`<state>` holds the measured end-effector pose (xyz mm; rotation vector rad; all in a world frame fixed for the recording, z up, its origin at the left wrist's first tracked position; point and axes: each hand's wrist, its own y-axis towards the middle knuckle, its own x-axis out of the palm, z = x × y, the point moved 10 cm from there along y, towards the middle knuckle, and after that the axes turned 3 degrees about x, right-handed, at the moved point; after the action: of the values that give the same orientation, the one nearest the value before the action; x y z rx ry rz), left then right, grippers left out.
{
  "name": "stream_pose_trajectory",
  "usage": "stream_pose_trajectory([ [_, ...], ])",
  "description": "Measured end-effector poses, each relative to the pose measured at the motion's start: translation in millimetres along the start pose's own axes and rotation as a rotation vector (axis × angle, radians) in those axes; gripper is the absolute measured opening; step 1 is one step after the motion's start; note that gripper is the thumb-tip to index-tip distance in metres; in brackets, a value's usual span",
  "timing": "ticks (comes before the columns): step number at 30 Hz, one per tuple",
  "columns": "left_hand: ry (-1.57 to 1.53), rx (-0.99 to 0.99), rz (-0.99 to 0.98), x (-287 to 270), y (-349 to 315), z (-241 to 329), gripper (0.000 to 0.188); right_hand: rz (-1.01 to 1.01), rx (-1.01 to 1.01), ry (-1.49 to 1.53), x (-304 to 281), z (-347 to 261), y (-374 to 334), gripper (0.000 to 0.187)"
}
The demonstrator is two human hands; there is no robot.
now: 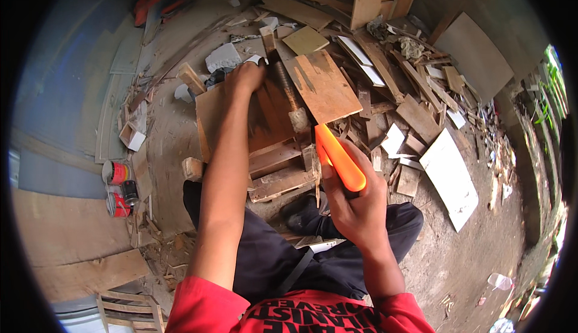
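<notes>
My right hand [359, 197] is wrapped round the bright orange handle [343, 163] of a handsaw. Its blade shows only as a thin dark line running away from me beside a brown wooden board [325, 86]. My left arm stretches forward over a low wooden workbench [280, 179]. At the bench's far edge my left hand [245, 77] is curled closed, its fingertips mostly hidden. A small white piece [255, 60] shows by those fingers, and I cannot tell if it is held. Between board and left hand lies a long threaded rod [288, 89] with a pale block at its near end.
Scrap boards and offcuts [415, 86] crowd the floor ahead and right. A white panel [450, 179] lies at the right. Red and dark cans [118, 188] stand at the left near a wooden sheet [72, 222]. A pale block [223, 58] sits beyond the bench.
</notes>
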<state>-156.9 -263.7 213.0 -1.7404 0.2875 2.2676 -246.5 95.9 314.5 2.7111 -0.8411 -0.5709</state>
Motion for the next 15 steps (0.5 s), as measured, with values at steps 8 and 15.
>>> stream_pose_trajectory([
  [8,0.018,0.017,0.022,6,13,-3,0.059,-0.031,-0.048,0.004,-1,-6,-10,0.05],
  [15,0.01,0.006,0.018,7,15,-7,0.061,-0.083,0.037,-0.002,-22,-11,-37,0.05],
])
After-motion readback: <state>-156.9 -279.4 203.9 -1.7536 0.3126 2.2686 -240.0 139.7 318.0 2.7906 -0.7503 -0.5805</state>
